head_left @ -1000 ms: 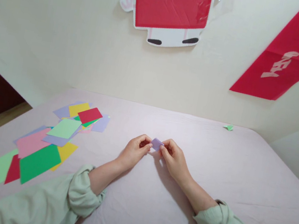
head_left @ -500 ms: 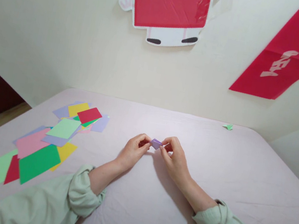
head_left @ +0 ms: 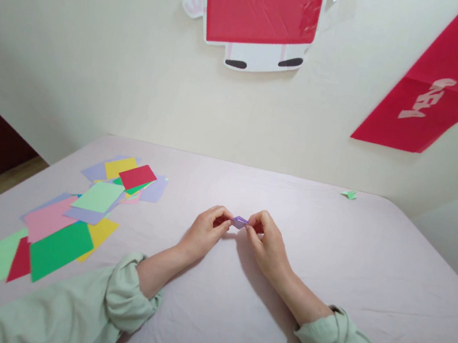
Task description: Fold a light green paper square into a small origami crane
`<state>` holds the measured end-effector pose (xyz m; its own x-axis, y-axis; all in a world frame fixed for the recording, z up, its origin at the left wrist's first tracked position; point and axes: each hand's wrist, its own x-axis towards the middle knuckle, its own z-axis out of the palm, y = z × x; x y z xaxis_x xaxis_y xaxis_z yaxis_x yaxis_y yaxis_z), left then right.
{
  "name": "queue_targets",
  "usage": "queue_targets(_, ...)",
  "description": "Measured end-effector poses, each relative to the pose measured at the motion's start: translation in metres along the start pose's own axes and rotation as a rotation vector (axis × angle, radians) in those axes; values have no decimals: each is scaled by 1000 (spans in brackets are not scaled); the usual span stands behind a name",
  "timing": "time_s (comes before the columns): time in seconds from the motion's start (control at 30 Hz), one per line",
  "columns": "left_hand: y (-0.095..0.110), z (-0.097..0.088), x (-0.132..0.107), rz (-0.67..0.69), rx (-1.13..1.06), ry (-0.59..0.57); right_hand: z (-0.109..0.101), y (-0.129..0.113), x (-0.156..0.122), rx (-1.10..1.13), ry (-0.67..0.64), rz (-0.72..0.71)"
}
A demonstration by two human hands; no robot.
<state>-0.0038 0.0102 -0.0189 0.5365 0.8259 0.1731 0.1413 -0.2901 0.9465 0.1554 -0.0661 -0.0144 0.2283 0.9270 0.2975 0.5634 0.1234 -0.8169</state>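
Note:
A small folded piece of purple paper is held between my two hands, a little above the table at the middle of the view. My left hand pinches its left end between thumb and fingers. On the other side, my right hand grips the right end in the same way. The paper looks diamond-shaped, with a light line running across it. Its two tips are hidden by my fingers.
Several sheets of coloured paper lie overlapping on the left of the table, among them a dark green sheet and a pink sheet. A small folded light green paper rests at the far right edge. Behind the table rises a wall.
The purple paper has tilted slightly, so its face looks narrower. Both hands stay almost in place, still pinching its ends.

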Motion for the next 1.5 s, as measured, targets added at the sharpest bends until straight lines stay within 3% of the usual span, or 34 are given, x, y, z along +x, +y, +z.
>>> queue_targets(0.4, -6, -1, 4, -66, -92, 28, 2, 6, 0, 103, 5, 104)
queue_targets(0.57, -1, -1, 3, -89, -149, 2, 3, 4, 1, 172, -60, 147)
queue_targets(0.97, -9, 0, 4, -127, -190, -25, 1, 0, 4, 219, -16, 157)
queue_targets(1.23, -5, -1, 6, -85, -129, -102, 2, -4, 4, 130, -30, 71)
queue_targets(1.5, -4, 0, 5, -155, -173, -72, 4, 2, 5, 224, -46, 124)
